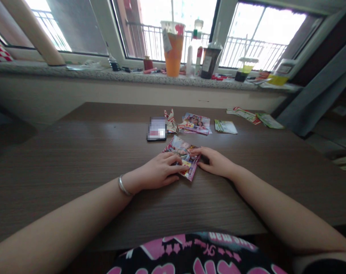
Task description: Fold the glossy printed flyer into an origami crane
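Left hand (163,169) and right hand (215,161) are resting on flyer (177,144), fingers loosely spread; flyer's looking unfinished; folded paper (171,123), seemingly done, is sitting farther, leaflets (197,121) lying right.

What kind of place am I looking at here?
Probably a room in a home, perhaps a dorm: a brown table pushed near a window, drink cups along the stone sill, and a gray curtain at the right.

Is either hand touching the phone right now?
No: the left hand and right hand are both on the printed paper, while the phone lies apart, farther back on the table.
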